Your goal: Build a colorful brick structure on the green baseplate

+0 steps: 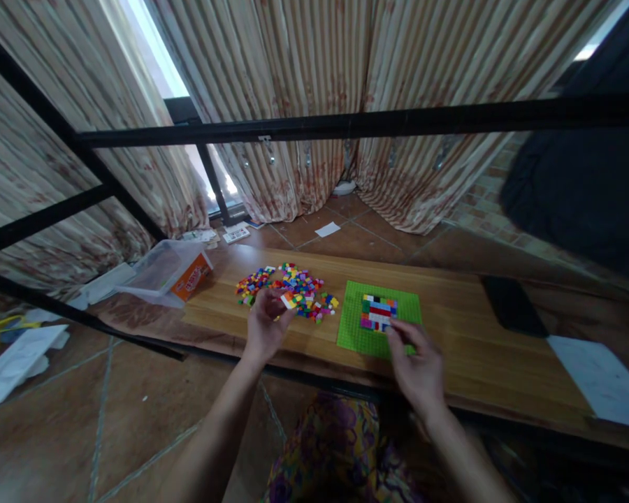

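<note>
Inspected for position: green baseplate [352,325] flat on the wooden board [466,335], just right of the pile of loose bricks [298,279]. Located near the middle of the plate: multicoloured brick patch [380,313], roughly square, hence without a clear long axis, though marked by red and pale bars running left to right. Recorded as nearer: right hand [419,363], thumb and fingertips close together at the patch's near right corner, palm lower and farther right. Judged decisive: placement of the patch directly ahead and left of the right fingertips, touching or nearly so; contact not confirmed. Cannot tell of any brick between those fingertips. Recorded for the left hand [266,323]: closed by thumb and fingers on a small piece [289,300], mostly white and yellow-orange, at the near side of the loose pile, well apart from the patch, with plate and patch to its right.
</note>
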Tool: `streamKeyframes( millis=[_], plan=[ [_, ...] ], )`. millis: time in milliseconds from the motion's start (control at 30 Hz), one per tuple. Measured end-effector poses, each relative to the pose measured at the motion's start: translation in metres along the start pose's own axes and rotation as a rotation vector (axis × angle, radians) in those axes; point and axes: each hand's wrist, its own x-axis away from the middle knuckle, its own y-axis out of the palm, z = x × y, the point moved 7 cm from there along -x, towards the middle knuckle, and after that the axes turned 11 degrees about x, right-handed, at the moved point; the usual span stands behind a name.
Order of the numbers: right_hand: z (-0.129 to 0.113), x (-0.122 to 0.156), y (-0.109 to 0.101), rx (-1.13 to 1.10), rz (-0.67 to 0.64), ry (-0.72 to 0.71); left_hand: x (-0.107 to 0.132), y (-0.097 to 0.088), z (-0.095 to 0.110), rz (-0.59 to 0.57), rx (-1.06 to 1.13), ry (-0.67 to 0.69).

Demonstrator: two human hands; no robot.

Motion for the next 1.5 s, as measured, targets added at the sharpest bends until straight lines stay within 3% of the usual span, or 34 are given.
streamKeyframes(
  millis=[100, 167, 233, 433, 667, 933, 1333, 1500],
  plan=[
    [-0.058, 0.004, 0.038, -0.292, -0.259, 0.017, 0.018, 0.028, 0.02, -0.039, 0.026, -0.015],
    [-0.082, 0.004, 0.054, -0.449, -0.321, 0.041, 0.027, 0.042, 0.031, -0.066, 0.029, -0.034],
    [-0.091, 0.003, 0.063, -0.528, -0.325, 0.077, 0.034, 0.05, 0.037, -0.077, 0.035, -0.059],
    [-0.077, 0.01, 0.075, -0.684, -0.347, 0.27, 0.049, 0.053, 0.025, -0.123, 0.112, -0.213],
    [-0.058, 0.026, 0.1, -0.823, -0.393, 0.498, 0.052, 0.047, 0.001, -0.065, 0.145, -0.353],
    [-0.036, 0.047, 0.135, -0.922, -0.443, 0.768, 0.063, 0.033, -0.041, 0.044, 0.299, -0.555],
    [-0.024, 0.049, 0.144, -0.837, -0.436, 0.768, 0.066, 0.026, -0.065, 0.101, 0.371, -0.635],
    [-0.017, 0.042, 0.145, -0.758, -0.366, 0.708, 0.067, 0.02, -0.07, 0.166, 0.456, -0.641]
  ],
)
